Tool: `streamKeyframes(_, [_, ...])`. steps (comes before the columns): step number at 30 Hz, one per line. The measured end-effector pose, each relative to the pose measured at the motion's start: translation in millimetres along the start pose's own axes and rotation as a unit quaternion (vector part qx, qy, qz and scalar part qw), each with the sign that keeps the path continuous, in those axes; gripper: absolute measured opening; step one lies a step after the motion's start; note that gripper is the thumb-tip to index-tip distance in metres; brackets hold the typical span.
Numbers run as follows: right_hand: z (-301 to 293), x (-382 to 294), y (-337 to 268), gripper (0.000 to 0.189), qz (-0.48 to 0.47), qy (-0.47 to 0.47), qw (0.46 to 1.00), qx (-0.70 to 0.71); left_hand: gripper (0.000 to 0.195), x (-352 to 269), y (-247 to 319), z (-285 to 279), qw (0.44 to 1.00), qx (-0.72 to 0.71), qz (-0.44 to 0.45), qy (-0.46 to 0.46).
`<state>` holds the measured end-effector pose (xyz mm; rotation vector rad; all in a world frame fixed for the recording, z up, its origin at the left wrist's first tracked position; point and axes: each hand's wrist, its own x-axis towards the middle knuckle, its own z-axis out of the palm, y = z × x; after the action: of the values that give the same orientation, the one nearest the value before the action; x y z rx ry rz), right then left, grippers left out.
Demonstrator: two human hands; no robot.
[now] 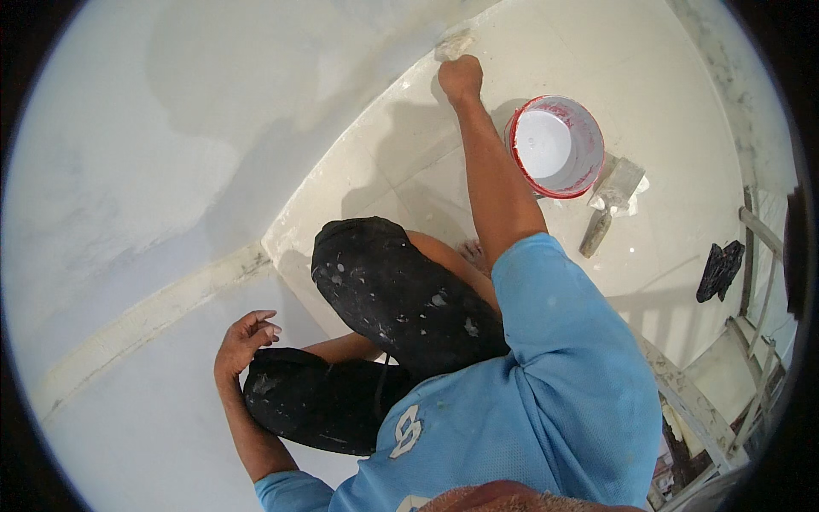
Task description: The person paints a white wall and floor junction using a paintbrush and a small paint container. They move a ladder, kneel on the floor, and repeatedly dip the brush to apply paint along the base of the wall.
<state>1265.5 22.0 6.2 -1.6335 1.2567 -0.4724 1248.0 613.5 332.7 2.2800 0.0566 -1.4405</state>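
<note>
My right hand [461, 78] is stretched far forward in a closed grip. Out of it sticks a pale, frayed thing [454, 46], a brush or a rag, which touches the floor beside the wall's foot. Nearer to me, right of that forearm, stands a red-rimmed bucket [588, 160] with white paint [542, 144] in it. My left hand [246, 342] holds nothing; its fingers are apart and loosely bent, and it hangs over my left knee [281, 377].
Right of the bucket lies a putty knife [617, 182] on a whitish scrap. A ragged black object [720, 272] is farther right, near a metal railing [747, 269]. The white wall [160, 160] meets the pale tiled floor [358, 173] on my left.
</note>
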Motion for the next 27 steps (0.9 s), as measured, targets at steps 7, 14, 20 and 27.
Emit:
streamKeyframes(7, [58,-63,50,0.023,-0.241,-0.243,0.924,-0.171,0.048,0,7,2,1.000,-0.004,-0.003,0.001])
streamKeyframes(14, [-5,-33,-13,0.028,-0.029,0.000,0.998,-0.050,0.046,-3,5,4,1.000,-0.008,-0.001,0.003])
streamKeyframes(20, [27,-29,8,0.026,-0.058,-0.124,0.985,-0.107,0.046,7,8,-2,1.000,-0.007,0.017,-0.005])
streamKeyframes(27, [27,-58,51,0.024,-0.282,-0.054,0.930,-0.231,0.046,-4,-2,3,1.000,-0.012,0.000,0.000])
